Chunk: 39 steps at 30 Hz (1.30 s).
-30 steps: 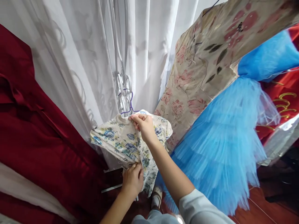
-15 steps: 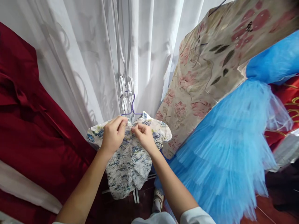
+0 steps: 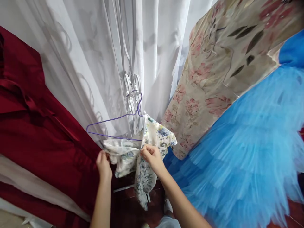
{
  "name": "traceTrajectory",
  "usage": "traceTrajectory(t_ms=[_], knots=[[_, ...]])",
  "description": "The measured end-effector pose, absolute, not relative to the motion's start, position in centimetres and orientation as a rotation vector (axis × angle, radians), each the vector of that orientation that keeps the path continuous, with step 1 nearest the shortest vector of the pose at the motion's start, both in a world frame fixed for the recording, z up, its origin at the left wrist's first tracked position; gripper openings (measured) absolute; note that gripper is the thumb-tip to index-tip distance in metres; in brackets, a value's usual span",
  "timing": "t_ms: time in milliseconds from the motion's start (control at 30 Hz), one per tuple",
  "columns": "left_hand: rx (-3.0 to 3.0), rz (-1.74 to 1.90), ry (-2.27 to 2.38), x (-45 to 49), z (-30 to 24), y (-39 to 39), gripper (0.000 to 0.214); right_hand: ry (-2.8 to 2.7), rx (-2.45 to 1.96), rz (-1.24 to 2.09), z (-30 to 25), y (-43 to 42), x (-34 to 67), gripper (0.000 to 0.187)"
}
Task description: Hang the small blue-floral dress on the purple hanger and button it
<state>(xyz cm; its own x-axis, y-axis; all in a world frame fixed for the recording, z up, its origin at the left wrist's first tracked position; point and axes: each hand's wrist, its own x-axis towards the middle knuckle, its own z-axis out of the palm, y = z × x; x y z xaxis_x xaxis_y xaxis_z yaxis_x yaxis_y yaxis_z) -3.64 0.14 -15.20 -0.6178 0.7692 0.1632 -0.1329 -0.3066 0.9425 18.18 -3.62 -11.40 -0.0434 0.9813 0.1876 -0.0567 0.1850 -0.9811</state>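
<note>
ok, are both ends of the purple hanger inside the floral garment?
No, the purple hanger's end at picture left is bare, and the floral garment covers only the other.

A purple wire hanger (image 3: pixel 118 117) is borne by a slim white stand (image 3: pixel 131 104), its hook set among the stand's curled parts; the exact point of contact cannot be made out. On the hanger, a floral shirt (image 3: pixel 159 131) is carried at the right-hand side, while the left-hand side of the wire is exposed and the shirt's other half is drawn out below it. Beneath, a dark red tiled floor (image 3: pixel 125 209) is partly seen. White bars (image 3: pixel 123 189) are placed low over it, and a pale shoe (image 3: pixel 168 205) is set on it.
</note>
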Motion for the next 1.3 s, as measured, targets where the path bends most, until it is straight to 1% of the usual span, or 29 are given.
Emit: traceTrajectory(t_ms=[100, 133, 200, 233, 267, 300, 333, 367, 400, 467, 500, 533, 633, 700, 767, 833, 933, 1100, 1200, 1300], knots=[[0.936, 1.765, 1.253, 0.2, -17.2, -3.0, 0.043, -1.273, -1.155, 1.049, -14.4, -3.8, 20.2, 0.032], [0.993, 1.693, 1.208, 1.3, -17.0, -3.8, 0.041, -1.279, -1.183, 1.038, -15.2, -4.1, 20.8, 0.029], [1.194, 1.523, 1.124, 3.1, -15.9, -5.2, 0.036, -1.334, -1.214, 1.012, -16.2, -5.2, 21.8, 0.015], [1.337, 1.423, 1.084, 3.9, -15.1, -5.6, 0.033, -1.406, -1.211, 0.997, -16.4, -5.9, 22.0, 0.017], [1.486, 1.325, 1.046, 4.7, -14.2, -5.9, 0.03, -1.499, -1.192, 0.987, -16.5, -6.6, 22.1, 0.028], [1.62, 1.245, 1.013, 5.5, -13.5, -6.1, 0.029, -1.596, -1.162, 0.986, -16.4, -7.2, 22.1, 0.033], [1.719, 1.195, 0.987, 6.2, -13.0, -6.1, 0.029, -1.683, -1.131, 1.001, -16.2, -7.7, 22.0, 0.029], [1.782, 1.174, 0.961, 6.9, -12.6, -6.1, 0.029, -1.742, -1.113, 1.024, -15.9, -8.1, 22.0, 0.02], [1.812, 1.177, 0.939, 7.5, -12.5, -6.1, 0.03, -1.764, -1.115, 1.044, -15.6, -8.4, 22.1, 0.02], [1.803, 1.173, 0.886, 8.4, -12.7, -6.1, 0.026, -1.755, -1.152, 1.041, -14.9, -8.8, 22.8, 0.037], [1.777, 1.124, 0.838, 8.6, -13.0, -6.1, 0.024, -1.758, -1.167, 1.023, -14.6, -8.9, 23.5, 0.041], [1.747, 1.041, 0.776, 8.7, -13.5, -6.3, 0.025, -1.768, -1.173, 1.005, -14.2, -9.1, 24.4, 0.044], [1.679, 0.701, 0.661, 8.4, -15.3, -7.5, 0.044, -1.803, -1.181, 0.998, -12.9, -9.7, 27.7, 0.047], [1.682, 0.501, 0.754, 8.1, -16.5, -8.6, 0.052, -1.807, -1.225, 0.991, -12.1, -10.0, 29.9, 0.046], [1.686, 0.396, 0.903, 8.1, -17.2, -9.4, 0.053, -1.803, -1.282, 0.983, -11.3, -10.1, 31.7, 0.047], [1.697, 0.454, 0.97, 8.2, -17.1, -9.6, 0.047, -1.774, -1.287, 1.025, -10.8, -9.8, 33.3, 0.05], [1.763, 0.674, 0.937, 8.0, -16.0, -8.7, 0.036, -1.605, -1.239, 1.093, -10.0, -8.6, 35.4, 0.053], [1.955, 0.776, 0.98, 5.4, -13.0, -7.1, 0.022, -1.362, -1.159, 1.008, -7.2, -2.7, 37.3, 0.05], [2.109, 0.911, 1.071, 3.2, -10.8, -6.9, 0.015, -1.345, -1.073, 1.011, -4.7, 2.6, 35.9, 0.052], [2.274, 1.14, 1.179, 0.5, -8.5, -6.3, 0.012, -1.418, -0.932, 1.187, -2.8, 6.6, 32.4, 0.051]])
